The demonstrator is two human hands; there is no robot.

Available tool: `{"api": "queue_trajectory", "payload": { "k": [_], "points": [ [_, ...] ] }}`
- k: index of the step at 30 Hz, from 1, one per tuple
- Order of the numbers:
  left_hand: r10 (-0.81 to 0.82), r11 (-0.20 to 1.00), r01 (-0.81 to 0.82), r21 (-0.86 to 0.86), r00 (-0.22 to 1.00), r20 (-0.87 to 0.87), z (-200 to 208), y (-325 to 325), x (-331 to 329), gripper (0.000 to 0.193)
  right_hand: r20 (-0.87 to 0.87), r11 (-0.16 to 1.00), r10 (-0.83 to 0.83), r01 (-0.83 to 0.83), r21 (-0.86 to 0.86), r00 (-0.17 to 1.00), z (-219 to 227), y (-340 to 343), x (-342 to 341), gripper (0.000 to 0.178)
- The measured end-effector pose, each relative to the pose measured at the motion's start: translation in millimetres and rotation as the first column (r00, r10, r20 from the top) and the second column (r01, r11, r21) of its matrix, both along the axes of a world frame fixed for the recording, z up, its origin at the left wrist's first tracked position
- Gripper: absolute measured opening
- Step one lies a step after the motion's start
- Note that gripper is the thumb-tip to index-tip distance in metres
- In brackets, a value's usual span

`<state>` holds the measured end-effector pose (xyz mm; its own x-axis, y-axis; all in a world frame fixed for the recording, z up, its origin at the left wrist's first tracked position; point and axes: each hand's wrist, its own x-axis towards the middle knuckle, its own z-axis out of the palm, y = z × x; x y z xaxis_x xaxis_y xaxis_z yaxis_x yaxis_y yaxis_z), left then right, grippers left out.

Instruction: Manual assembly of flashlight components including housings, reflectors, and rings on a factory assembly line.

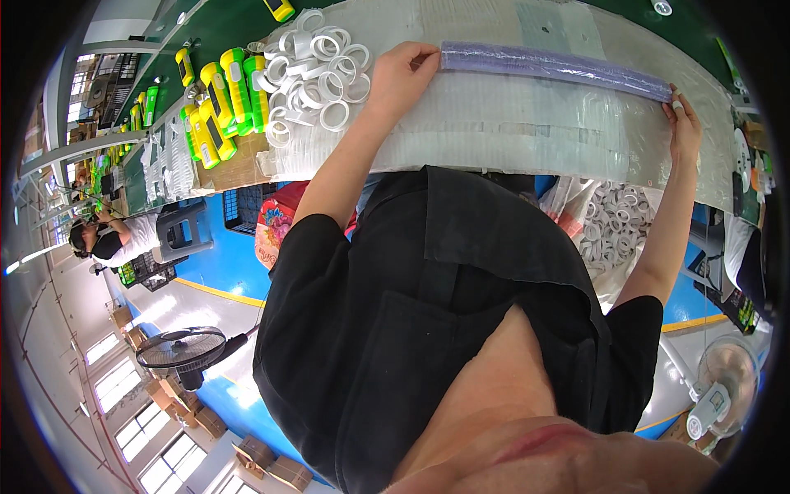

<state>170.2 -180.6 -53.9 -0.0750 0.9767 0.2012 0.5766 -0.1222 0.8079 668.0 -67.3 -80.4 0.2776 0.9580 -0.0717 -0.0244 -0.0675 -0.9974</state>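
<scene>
A long, translucent purplish rod-shaped pack (555, 66), shiny as if wrapped in clear film, lies across the covered worktable (510, 140). Its left end is pinched between the thumb and fingers of my left hand (403, 76). At the far right end, my right hand (683, 123) grips the pack, with a ring-like pale band showing on one finger. Just left of my left forearm sits a loose pile of white rings (333, 86). Several yellow and green torch-like housings (234, 86) lie beyond that pile to the left.
Below the table edge, a bag of white rings (617, 218) is beside my right arm. Standing fans are behind me at left (183, 350) and right (720, 395). Another person (123, 235) works at the far left near a grey stool (181, 230).
</scene>
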Motion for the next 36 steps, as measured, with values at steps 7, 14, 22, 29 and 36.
{"api": "queue_trajectory", "payload": {
  "k": [7, 14, 22, 29, 36],
  "points": [
    [0.092, 0.991, -0.095, 0.092, 0.995, 0.032, -2.6, 8.6, -5.3, 0.015, 0.12, 0.997, -0.074, 0.07, 0.033, 0.99, -11.8, 8.7, 8.3, 0.032],
    [-0.047, 0.988, 0.006, 0.153, 0.963, 0.265, -13.4, 22.5, -8.8, 0.011, 0.268, 0.997, -0.081, 0.083, 0.001, 0.96, -7.6, 5.9, 16.6, 0.034],
    [-0.16, 0.986, 0.163, 0.036, 0.866, 0.474, -10.2, 25.4, -5.7, 0.024, 0.44, 0.994, -0.093, 0.106, -0.004, 0.893, 0.2, 1.7, 18.9, 0.033],
    [-0.379, 0.884, 0.389, 0.258, 0.921, -0.091, 0.4, 35.4, -14.7, 0.018, 0.772, 0.871, -0.321, -0.148, 0.468, 0.549, 23.8, -28.0, -53.5, 0.033],
    [-0.112, 0.985, 0.123, -0.124, 0.989, 0.092, -3.2, 48.8, -0.4, 0.021, 0.864, 0.885, -0.195, -0.297, 0.359, 0.465, 18.5, -43.5, -74.5, 0.034]
  ]
}}
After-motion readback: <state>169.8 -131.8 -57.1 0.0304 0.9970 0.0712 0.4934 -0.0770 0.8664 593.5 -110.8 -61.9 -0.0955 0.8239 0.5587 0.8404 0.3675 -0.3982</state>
